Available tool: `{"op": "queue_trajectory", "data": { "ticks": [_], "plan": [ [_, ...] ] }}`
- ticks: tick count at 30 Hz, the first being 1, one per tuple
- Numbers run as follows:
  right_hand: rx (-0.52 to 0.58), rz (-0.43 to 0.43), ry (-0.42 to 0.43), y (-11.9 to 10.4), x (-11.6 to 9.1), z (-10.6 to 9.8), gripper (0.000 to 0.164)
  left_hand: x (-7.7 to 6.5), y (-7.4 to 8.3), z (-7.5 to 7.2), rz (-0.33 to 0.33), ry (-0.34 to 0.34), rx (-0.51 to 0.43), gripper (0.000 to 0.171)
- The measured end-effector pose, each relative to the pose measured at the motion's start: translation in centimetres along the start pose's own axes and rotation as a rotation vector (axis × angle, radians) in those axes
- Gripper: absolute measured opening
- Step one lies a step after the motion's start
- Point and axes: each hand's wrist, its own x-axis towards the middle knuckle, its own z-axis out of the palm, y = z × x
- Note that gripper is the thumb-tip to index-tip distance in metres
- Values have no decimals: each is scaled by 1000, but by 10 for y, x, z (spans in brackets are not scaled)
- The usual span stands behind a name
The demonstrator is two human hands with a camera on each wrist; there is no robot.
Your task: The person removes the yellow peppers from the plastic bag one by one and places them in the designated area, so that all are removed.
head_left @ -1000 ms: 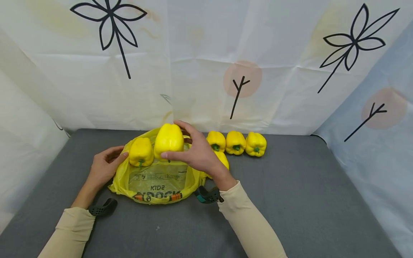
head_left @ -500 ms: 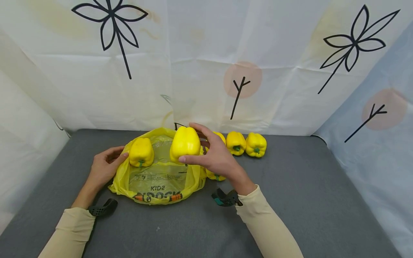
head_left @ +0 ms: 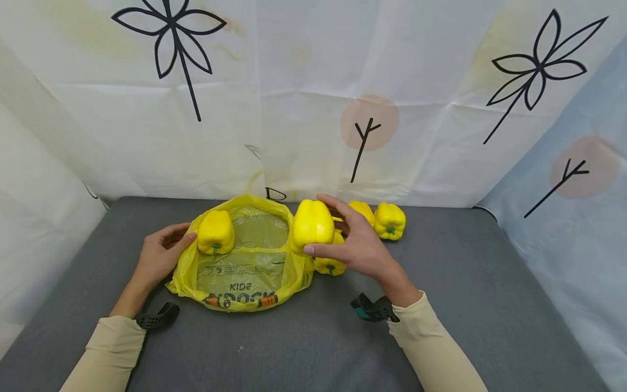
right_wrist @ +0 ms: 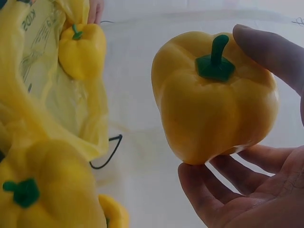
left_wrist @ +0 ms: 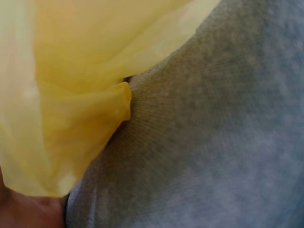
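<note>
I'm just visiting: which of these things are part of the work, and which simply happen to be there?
Seemingly part of the work:
- yellow bag, left hand at its edge
- pepper in the bag
- pepper held by the right hand
- loose peppers on the table

Probably just there:
- grey table
- patterned cloth behind

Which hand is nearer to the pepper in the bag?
Left: the left hand holds the bag beside that pepper; the right hand, beyond the opposite edge, holds another pepper.
</note>
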Motion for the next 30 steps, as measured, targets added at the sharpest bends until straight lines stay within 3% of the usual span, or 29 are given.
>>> {"op": "queue_trajectory", "data": {
  "ticks": [16,30],
  "plan": [
    [-137,8,38,21,-22,-27,88,-1,2,1,-1,3,21,47],
    [-105,15,57,32,-31,-49,88,-1,3,1,-3,7,31,47]
  ]
}}
